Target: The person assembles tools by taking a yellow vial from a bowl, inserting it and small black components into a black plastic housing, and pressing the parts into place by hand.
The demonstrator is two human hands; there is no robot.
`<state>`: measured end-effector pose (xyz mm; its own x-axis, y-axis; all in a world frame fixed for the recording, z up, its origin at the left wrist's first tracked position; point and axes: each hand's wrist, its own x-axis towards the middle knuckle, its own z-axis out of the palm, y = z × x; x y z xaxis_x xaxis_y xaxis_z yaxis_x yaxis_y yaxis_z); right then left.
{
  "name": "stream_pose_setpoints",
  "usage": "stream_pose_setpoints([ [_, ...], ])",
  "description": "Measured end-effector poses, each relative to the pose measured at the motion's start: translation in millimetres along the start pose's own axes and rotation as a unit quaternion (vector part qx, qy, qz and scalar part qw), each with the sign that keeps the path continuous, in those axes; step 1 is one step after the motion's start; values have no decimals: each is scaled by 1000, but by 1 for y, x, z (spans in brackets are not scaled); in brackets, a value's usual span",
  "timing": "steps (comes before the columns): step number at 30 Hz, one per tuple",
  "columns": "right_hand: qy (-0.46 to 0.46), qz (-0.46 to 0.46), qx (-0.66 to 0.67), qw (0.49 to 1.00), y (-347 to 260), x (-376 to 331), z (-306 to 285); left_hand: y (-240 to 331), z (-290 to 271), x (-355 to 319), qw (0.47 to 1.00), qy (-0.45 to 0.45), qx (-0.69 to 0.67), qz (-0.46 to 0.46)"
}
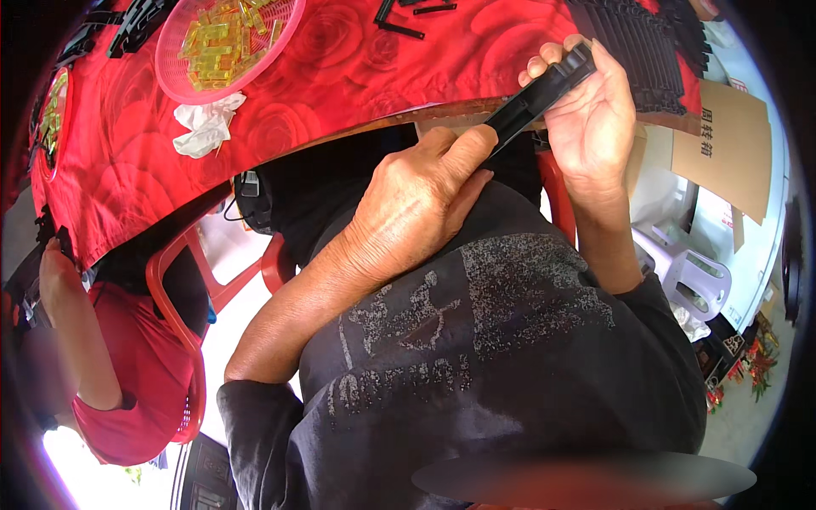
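Between my two hands a long black plastic part (515,116) is held tilted, its upper end to the right, just past the table's near edge. A recessed slot runs along the face turned up. My left hand (416,191) closes around the lower end, which is hidden under the thumb and fingers. At the upper end, my right hand (595,119) grips the part between thumb and fingers, the palm facing up toward me. Close beyond the right hand lies a row of similar-looking long black parts (633,51) on the table.
A red rose-patterned cloth (340,81) covers the table. On it stand a pink basket (161,68) of yellow translucent pieces (223,42), crumpled white tissue (206,126) and loose black pieces (399,30). Someone in red (140,374) sits at left beside a red chair (200,340). Cardboard (731,153) stands right.
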<state>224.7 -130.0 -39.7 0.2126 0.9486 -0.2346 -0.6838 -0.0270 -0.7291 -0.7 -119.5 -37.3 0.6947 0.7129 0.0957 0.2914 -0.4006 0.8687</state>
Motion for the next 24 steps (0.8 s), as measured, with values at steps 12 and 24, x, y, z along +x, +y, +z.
stream_pose_setpoints([
  [12,25,-12,7,1000,-5,2,-1,-5,2,3,998,33,-33,38],
  [24,-67,-76,-4,995,-11,4,1,-12,-3,9,980,-11,-152,-126],
])
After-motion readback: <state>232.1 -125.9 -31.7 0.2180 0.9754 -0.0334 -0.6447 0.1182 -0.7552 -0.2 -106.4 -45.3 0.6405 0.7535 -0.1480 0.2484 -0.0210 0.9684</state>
